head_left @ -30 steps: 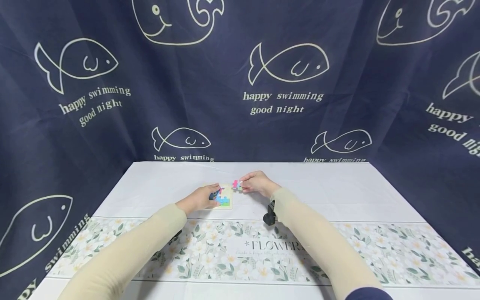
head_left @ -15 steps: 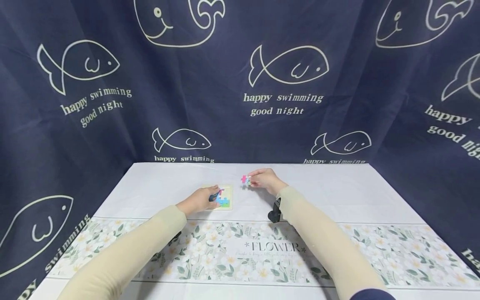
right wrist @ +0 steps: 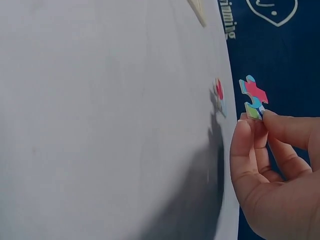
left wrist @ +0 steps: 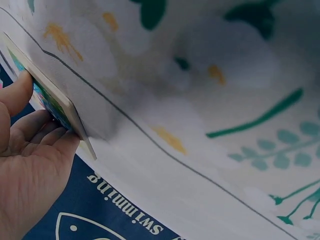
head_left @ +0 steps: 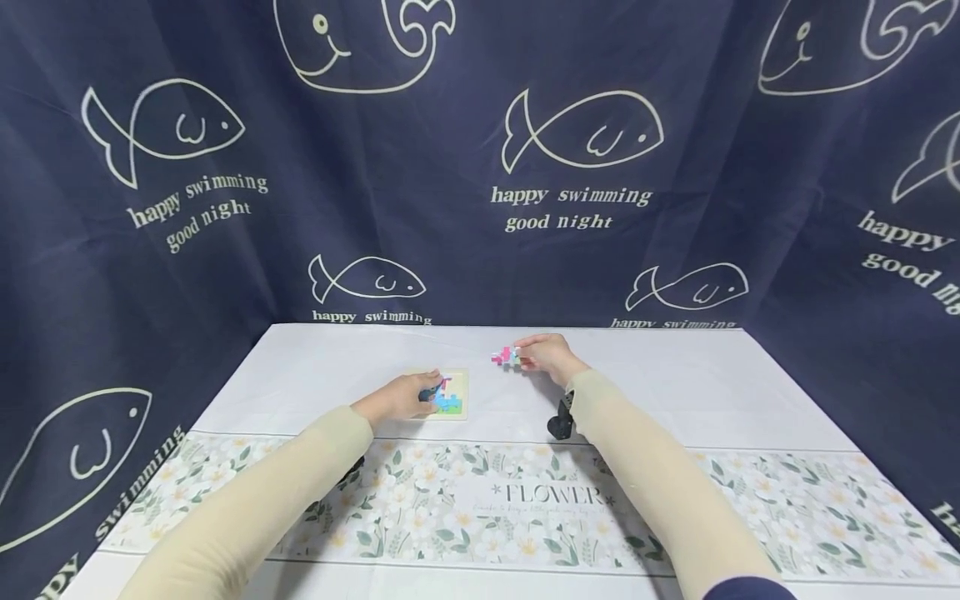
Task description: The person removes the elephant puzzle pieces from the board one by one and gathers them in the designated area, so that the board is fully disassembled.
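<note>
My right hand (head_left: 551, 357) pinches a jigsaw piece (right wrist: 253, 95) between thumb and fingertips, raised above the table in the right wrist view. The piece is pink, with blue and green at its edges. Just beyond it, another piece (right wrist: 219, 95) with red on it lies on the white table. My left hand (head_left: 397, 396) rests on the left part of a square puzzle board (head_left: 462, 392) with a pale frame, its thumb and fingers spread over it. Blue, green and pink pieces (head_left: 447, 403) show inside the frame; the hand hides its left side.
A white table (head_left: 637, 383) carries a floral band (head_left: 480, 533) along its near part. Behind stands a dark blue curtain (head_left: 465, 150) with fish drawings. A pale corner of the board (right wrist: 198, 11) appears at the top of the right wrist view.
My right hand has moved right, away from the board, carrying the jigsaw piece. My left hand has stayed on the board.
</note>
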A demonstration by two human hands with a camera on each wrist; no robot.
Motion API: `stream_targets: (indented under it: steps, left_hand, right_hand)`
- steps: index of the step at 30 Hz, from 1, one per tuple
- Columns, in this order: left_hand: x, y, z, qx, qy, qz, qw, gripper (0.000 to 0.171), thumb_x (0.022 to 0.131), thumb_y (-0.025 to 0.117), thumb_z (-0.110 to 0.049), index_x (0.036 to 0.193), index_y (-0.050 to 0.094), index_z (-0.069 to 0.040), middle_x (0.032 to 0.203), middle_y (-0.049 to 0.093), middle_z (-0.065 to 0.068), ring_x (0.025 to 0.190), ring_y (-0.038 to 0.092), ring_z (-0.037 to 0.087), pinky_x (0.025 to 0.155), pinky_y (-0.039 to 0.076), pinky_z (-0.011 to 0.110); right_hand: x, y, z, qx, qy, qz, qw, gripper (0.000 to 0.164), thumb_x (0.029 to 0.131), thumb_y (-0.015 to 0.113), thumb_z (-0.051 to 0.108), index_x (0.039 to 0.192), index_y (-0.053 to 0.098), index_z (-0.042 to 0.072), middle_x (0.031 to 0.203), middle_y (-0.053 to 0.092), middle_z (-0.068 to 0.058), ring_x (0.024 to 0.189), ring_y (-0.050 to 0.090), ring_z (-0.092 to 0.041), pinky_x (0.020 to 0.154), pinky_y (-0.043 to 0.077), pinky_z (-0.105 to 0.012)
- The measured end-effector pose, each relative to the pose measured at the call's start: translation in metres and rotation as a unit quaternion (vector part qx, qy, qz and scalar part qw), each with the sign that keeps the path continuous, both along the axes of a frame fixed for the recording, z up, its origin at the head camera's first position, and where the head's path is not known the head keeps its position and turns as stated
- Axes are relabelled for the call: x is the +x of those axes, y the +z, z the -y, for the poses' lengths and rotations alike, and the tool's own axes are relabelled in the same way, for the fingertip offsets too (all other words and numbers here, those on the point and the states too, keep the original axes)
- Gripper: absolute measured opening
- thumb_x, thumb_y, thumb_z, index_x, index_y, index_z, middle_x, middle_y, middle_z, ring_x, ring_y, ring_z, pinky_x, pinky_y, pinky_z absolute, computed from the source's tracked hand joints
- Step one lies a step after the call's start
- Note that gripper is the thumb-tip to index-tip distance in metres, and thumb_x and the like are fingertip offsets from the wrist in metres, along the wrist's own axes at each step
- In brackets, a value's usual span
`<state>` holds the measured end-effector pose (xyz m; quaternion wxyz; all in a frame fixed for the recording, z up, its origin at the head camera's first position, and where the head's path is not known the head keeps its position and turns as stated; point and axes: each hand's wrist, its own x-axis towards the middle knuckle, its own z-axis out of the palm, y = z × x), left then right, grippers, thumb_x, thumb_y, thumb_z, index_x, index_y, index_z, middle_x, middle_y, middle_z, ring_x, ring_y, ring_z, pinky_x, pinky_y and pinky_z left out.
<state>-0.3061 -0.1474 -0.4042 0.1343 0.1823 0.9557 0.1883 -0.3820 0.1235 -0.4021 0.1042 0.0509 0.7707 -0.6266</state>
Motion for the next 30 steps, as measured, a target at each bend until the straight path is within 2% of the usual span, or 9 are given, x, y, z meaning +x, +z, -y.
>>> stream_targets:
  steps: [11,20,27,30]
  left_hand:
    - [0.0,-0.002,-0.001,0.003,0.005,0.002,1.0,0.064,0.094,0.063,-0.022,0.148,0.036,-0.003,0.16,0.026,0.01,0.148,0.023,0.031,0.122,0.02,0.045]
    - [-0.001,-0.003,0.0,0.005,0.0,0.002,1.0,0.063,0.094,0.063,-0.021,0.148,0.036,-0.002,0.16,0.026,0.01,0.148,0.023,0.031,0.122,0.02,0.045]
    - [0.0,0.0,0.0,0.01,0.009,0.009,0.9999,0.065,0.094,0.063,-0.023,0.149,0.035,-0.005,0.16,0.025,0.008,0.148,0.022,0.03,0.123,0.019,0.045]
    - [0.0,0.001,0.001,0.009,0.005,0.006,0.9999,0.064,0.094,0.064,-0.021,0.149,0.035,-0.004,0.16,0.025,0.01,0.147,0.023,0.031,0.122,0.02,0.045]
  right_hand:
    - [-0.004,-0.002,-0.011,-0.007,-0.038,0.003,0.999,0.029,0.09,0.062,-0.003,0.118,0.063,-0.009,0.094,0.067,-0.008,0.066,0.062,-0.005,0.071,0.059,-0.019]
    - [-0.006,-0.011,-0.02,-0.005,-0.082,-0.007,0.997,0.028,0.088,0.065,-0.005,0.115,0.065,-0.01,0.08,0.065,-0.003,0.056,0.063,-0.002,0.065,0.059,-0.017]
    - [-0.01,-0.013,-0.023,0.018,-0.089,-0.002,0.996,0.026,0.088,0.065,-0.002,0.113,0.067,-0.008,0.085,0.068,-0.007,0.052,0.061,-0.002,0.059,0.057,-0.015]
    - [-0.015,-0.015,-0.024,0.034,-0.097,-0.002,0.995,0.026,0.087,0.066,-0.003,0.112,0.068,-0.008,0.082,0.07,-0.007,0.049,0.059,-0.002,0.056,0.056,-0.015]
